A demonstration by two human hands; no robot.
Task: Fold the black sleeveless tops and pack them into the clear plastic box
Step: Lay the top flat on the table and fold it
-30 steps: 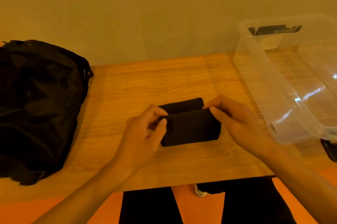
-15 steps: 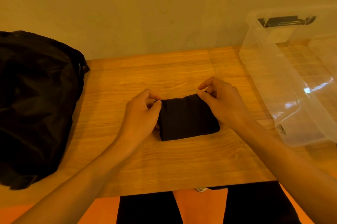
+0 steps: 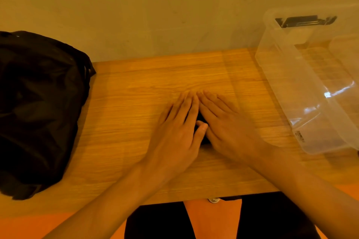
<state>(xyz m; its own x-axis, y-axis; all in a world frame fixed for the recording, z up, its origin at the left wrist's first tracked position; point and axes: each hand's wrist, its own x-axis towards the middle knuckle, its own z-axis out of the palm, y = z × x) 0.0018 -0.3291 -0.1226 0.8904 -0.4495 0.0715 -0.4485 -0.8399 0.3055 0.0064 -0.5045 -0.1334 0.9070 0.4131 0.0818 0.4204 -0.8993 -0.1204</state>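
Both pinches have been released. Left hand [image 3: 174,135] and right hand [image 3: 229,130] are now pressed flat, straight-fingered, on the folded black top [image 3: 200,116].

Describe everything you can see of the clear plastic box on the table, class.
The clear plastic box is see-through, rectangular with rounded corners, and open at the top. A dark clip sits on its far end, and a small white printed label on its near corner. It stands upright on the right side of the wooden table, partly cut off by the frame; the wood grain shows through it. No clothing shows inside. Neither the left hand nor the right hand touches it.
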